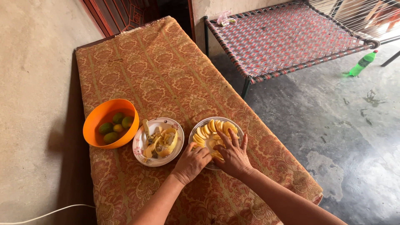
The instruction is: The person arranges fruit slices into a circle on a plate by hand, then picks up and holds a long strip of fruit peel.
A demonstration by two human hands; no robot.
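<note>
A steel plate (208, 121) holds yellow mango slices (210, 127) laid in a ring. My right hand (234, 156) rests over the plate's near side, fingers spread and touching slices. My left hand (192, 162) is curled at the plate's near-left rim, fingertips among the slices; what it grips is hidden. To the left, a white patterned plate (141, 155) carries mango peels (164, 142) and a pale-handled peeler (146, 129). Further left, an orange bowl (93, 121) holds several whole green mangoes (111, 132). All stand on a bed covered with an orange patterned cloth (166, 75).
A bare wall (33, 104) runs along the bed's left side, with a white cable (46, 214) low on it. A woven red cot (287, 35) stands at the back right. A green plastic bottle (363, 62) lies on the grey concrete floor (341, 133).
</note>
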